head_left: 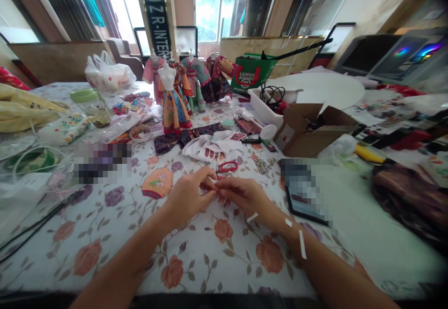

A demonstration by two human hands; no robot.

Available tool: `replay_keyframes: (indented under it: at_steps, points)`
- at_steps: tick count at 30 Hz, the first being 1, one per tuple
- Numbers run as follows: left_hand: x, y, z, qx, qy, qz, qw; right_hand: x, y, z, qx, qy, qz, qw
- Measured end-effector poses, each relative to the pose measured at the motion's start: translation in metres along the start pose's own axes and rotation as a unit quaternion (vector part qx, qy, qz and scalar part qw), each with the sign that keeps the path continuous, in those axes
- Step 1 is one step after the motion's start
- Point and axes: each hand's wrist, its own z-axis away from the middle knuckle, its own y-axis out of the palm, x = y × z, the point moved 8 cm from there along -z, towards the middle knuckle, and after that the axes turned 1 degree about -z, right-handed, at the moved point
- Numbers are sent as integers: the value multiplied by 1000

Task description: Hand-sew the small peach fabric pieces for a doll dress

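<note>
Head view has our two hands meeting over the middle of the floral tablecloth [210, 253]. Our left hand [187, 199] and our right hand [243, 196] come together fingertip to fingertip, thumbs and forefingers pressed together on a small item [214, 186], which is too tiny for us to identify. It sits right between the two hands, just above the cloth. Our other fingers curl loosely underneath.

Three white strips [302, 244] stick to our right wrist and forearm, at 5 o'clock from the pinch.

Just beyond our fingertips, at 12 o'clock, we see red-handled scissors [227, 166] lying flat. Near our left hand, at 9 o'clock, lies an orange fan-shaped patch [157, 183]. Farther out at 12 o'clock a white cloth with red marks [210, 149] is crumpled on the table.

At 3 o'clock, near our right hand, a dark flat device [305, 206] lies partly blurred. At 2 o'clock an open cardboard box [311, 131] stands, and a white tray [261, 108] holding dark cords is beside it at 1 o'clock.

At 11 o'clock a small dress form in an orange skirt [173, 101] stands upright, with more dressed forms behind it. A tape roll [140, 133] and a green-lidded jar [91, 106] are at 10 o'clock, well apart from our hands. A green bag [252, 72] stands at the far edge.
</note>
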Motion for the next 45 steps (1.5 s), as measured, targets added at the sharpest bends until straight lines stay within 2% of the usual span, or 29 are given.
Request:
replay_keyframes:
  at_steps: [4, 10, 14, 26, 36, 41, 45]
  points:
    - [2, -1, -1, 4, -16, 34, 999, 3, -1, 0, -7, -11, 11, 1000]
    - [8, 1, -2, 15, -45, 144, 988, 11, -3, 2, -24, -29, 0, 999]
    - [11, 4, -3, 24, -59, 181, 981, 12, -3, 2, -21, -13, -15, 1000]
    - [10, 3, -2, 23, -57, 183, 981, 6, -3, 3, -20, -8, -38, 999]
    - [12, -1, 0, -15, -68, 155, 985, 20, -8, 4, -65, -52, 73, 994]
    - [12, -1, -1, -22, -73, 151, 986, 22, -8, 4, -70, -49, 86, 993]
    - [8, -1, -2, -12, -54, 151, 987, 20, -7, 4, -68, -40, 86, 993]
